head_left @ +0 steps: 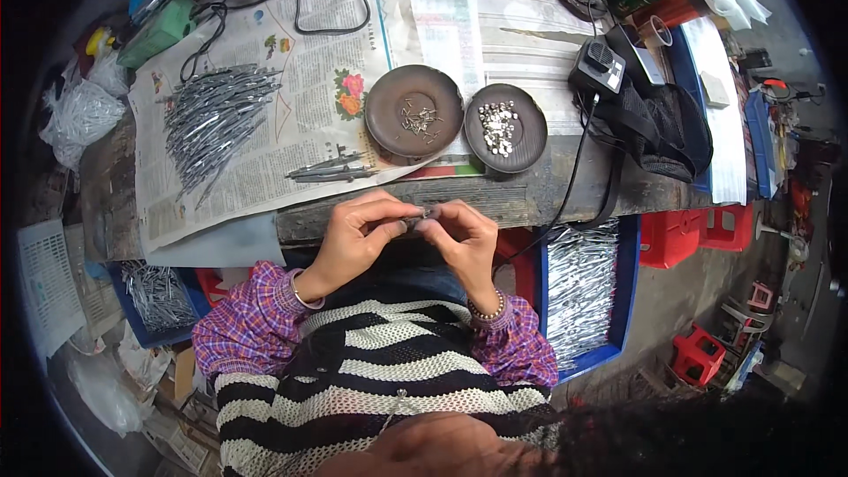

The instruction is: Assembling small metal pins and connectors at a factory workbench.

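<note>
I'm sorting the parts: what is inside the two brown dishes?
The left dish holds a few thin dark metal pins. The right dish holds a heap of small shiny studs. Anything under that heap is covered.

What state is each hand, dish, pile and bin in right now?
Left hand: fingers pinched on small metal part.
Right hand: fingers pinched on the same part.
Left brown dish: a few pins inside.
Right brown dish: small heap of shiny pieces.
Metal rod pile: loose on newspaper.
Blue bin: full of rods.
</note>
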A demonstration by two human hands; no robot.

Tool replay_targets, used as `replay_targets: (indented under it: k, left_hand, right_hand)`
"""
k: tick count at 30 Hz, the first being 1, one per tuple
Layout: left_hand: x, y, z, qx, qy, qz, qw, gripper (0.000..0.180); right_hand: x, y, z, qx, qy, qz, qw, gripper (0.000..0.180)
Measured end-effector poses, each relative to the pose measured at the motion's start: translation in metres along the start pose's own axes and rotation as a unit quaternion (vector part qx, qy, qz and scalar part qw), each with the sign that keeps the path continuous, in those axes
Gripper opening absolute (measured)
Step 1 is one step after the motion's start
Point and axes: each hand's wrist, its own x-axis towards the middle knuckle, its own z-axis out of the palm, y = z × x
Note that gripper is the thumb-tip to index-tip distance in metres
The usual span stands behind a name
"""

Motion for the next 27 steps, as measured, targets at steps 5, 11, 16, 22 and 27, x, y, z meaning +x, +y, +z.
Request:
replay_targets:
  k: [5, 11, 16, 22, 27]
  left_hand:
    - [-0.001, 0.0, 0.0, 0.007, -0.003, -0.003, 1.0, 0.023]
    - [-0.006, 0.004, -0.007, -0.007, 0.024, 0.009, 1.0, 0.024]
    - [-0.021, 0.004, -0.035, -0.085, 0.071, -0.027, 0.993, 0.02]
    - [-0.056, 0.003, -0.077, -0.084, 0.193, -0.043, 0.977, 0.018]
    - [-0.096, -0.006, -0.119, 0.151, 0.299, 0.015, 0.942, 0.01]
  right_hand:
    - [0.0, -0.003, -0.004, 0.036, -0.075, 0.07, 0.994, 0.018]
    - [0.0, -0.002, 0.0, 0.12, -0.059, 0.11, 0.985, 0.015]
    - [0.017, -0.017, 0.017, -0.079, -0.08, -0.027, 0.993, 0.009]
    - [0.051, -0.032, 0.068, -0.288, -0.195, -0.299, 0.889, 0.036]
    - [0.065, -0.012, 0.098, -0.366, -0.211, -0.322, 0.847, 0.032]
